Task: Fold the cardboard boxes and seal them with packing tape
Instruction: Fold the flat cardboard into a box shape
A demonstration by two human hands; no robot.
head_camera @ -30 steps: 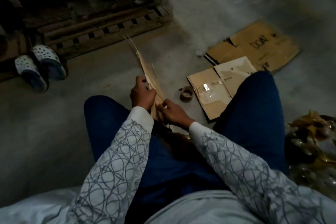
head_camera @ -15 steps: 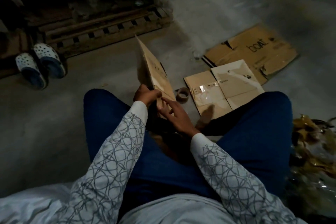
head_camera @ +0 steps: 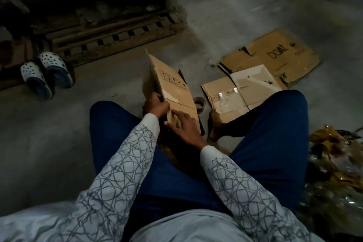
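Observation:
A small brown cardboard box point(head_camera: 172, 84) stands partly opened on the floor between my knees, its printed side facing up and to the right. My left hand point(head_camera: 156, 104) grips its left edge, fingers curled round the cardboard. My right hand point(head_camera: 184, 124) presses flat on the lower panel with straight fingers. A roll of brown packing tape point(head_camera: 200, 102) lies on the floor just right of the box. Two flattened boxes lie further right: a taped one point(head_camera: 241, 88) and a larger one marked "boat" point(head_camera: 275, 55).
A wooden pallet point(head_camera: 110, 33) lies at the back left, with a pair of white clogs point(head_camera: 47, 72) beside it. A heap of crumpled shiny wrapping point(head_camera: 337, 163) sits at the right edge. My bare foot point(head_camera: 216, 124) rests near the taped flat box.
The box has opened from a flat, edge-on sheet into a partly spread shape. My right hand has moved from pinching its edge to pressing flat on the lower panel.

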